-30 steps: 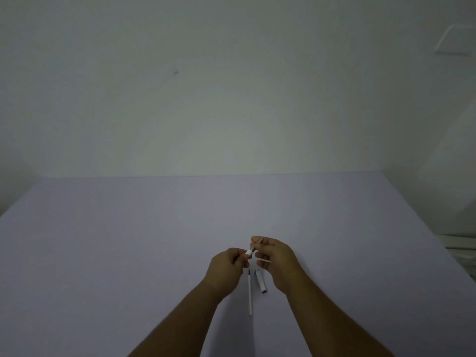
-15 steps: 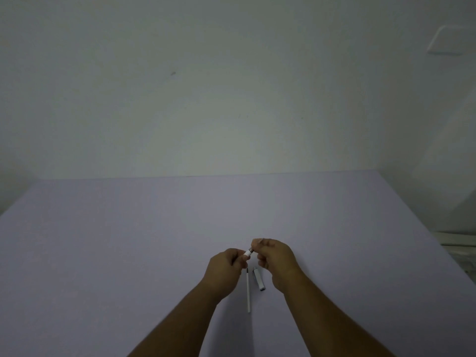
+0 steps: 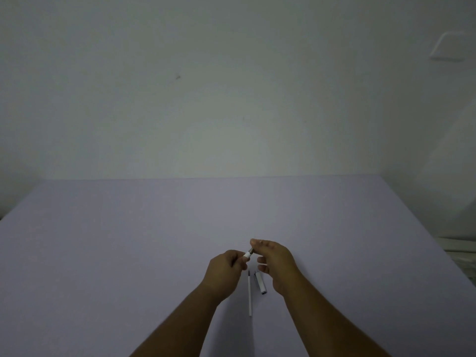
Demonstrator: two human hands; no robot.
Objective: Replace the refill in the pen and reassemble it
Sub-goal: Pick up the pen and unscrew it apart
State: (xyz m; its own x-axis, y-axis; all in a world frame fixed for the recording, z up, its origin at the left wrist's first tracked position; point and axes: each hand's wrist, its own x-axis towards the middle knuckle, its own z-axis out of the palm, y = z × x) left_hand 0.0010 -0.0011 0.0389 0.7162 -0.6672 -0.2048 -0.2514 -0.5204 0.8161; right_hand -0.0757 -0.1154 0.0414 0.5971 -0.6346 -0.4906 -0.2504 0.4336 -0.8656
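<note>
My left hand [image 3: 225, 273] grips a white pen barrel [image 3: 246, 256] whose end sticks out toward the right. The thumb and forefinger of my right hand [image 3: 277, 264] pinch the small grey tip piece [image 3: 251, 251] at that end. Both hands hover just above the table. Below them on the table lie a thin white refill [image 3: 249, 295] with a dark tip pointing away from me, and beside it on the right a short white pen cap [image 3: 260, 283].
The pale lilac table [image 3: 128, 240] spreads wide on every side and meets a plain wall at the back. Its right edge runs diagonally at the far right, with stacked pale items [image 3: 461, 249] beyond it.
My right hand has lifted slightly and its fingers have shifted on the tip piece. The thin piece that stuck out under my right fingers one second ago no longer shows. The refill and cap lie unchanged.
</note>
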